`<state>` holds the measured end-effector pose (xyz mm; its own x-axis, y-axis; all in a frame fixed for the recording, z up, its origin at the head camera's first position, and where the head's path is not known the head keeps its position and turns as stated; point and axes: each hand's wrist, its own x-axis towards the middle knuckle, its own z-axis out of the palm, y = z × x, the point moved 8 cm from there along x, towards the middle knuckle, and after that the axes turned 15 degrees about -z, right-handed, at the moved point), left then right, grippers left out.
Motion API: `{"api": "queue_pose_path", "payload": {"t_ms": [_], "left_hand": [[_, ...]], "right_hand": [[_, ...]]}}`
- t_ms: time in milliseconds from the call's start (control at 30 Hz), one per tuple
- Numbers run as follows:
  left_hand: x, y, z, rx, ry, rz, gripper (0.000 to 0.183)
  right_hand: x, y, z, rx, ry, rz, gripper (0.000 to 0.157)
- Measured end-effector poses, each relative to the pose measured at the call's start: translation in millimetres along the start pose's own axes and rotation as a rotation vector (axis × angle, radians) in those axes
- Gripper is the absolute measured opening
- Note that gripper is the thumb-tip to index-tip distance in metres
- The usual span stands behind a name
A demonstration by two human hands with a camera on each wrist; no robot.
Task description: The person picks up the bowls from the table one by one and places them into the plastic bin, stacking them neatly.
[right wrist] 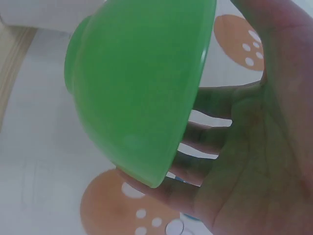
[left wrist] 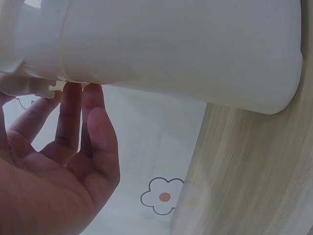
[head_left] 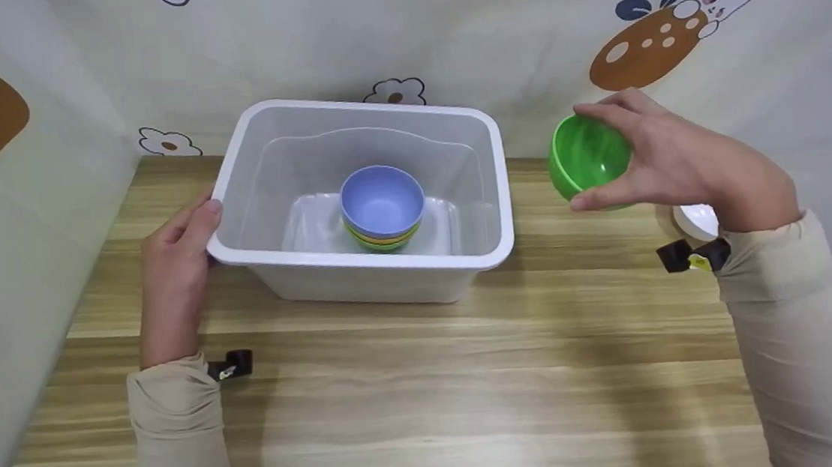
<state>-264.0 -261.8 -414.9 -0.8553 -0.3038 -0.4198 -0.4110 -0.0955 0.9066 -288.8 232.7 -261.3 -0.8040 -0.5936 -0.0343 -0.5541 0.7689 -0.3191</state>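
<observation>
My right hand [head_left: 669, 155] holds a green bowl [head_left: 581, 155] by its rim, thumb on the near side and fingers on the far side. The bowl is tilted with its opening towards the hand; its rounded outside and foot show in the right wrist view. My left hand [head_left: 181, 265] grips the left rim of a white plastic bin [head_left: 368, 286], thumb on top and fingertips under the rim in the left wrist view. Inside the bin stands a stack of bowls, a blue bowl [head_left: 381, 200] on top with yellow and green ones beneath.
A white dish [head_left: 698, 221] lies at the right, partly hidden behind the right wrist. The wooden table [head_left: 429, 383] meets a patterned cloth [head_left: 519, 36] behind the bin, and cloth also hangs at the left and right sides.
</observation>
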Motion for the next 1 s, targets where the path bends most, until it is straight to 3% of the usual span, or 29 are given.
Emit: {"api": "queue_pose_path", "payload": {"t_ms": [300,667,867,1000], "left_hand": [[-1.3,1.6,0.9,-0.019,-0.021,0.009,0.054],[-0.8,2.0,0.9,0.016,-0.012,0.003,0.055],[-0.2,1.2,0.8,-0.058,-0.018,0.01,0.052],[-0.5,-0.1,0.1,-0.025,-0.007,0.021,0.052]], "right_hand": [[23.8,-17.5,-2.3,-0.063,-0.021,-0.043,0.111],[52.4,-32.2,2.5,-0.012,-0.032,-0.055,0.11],[70.1,-40.7,4.2,0.011,-0.033,-0.094,0.109],[80.5,-46.5,4.3,0.014,-0.032,-0.11,0.107]]}}
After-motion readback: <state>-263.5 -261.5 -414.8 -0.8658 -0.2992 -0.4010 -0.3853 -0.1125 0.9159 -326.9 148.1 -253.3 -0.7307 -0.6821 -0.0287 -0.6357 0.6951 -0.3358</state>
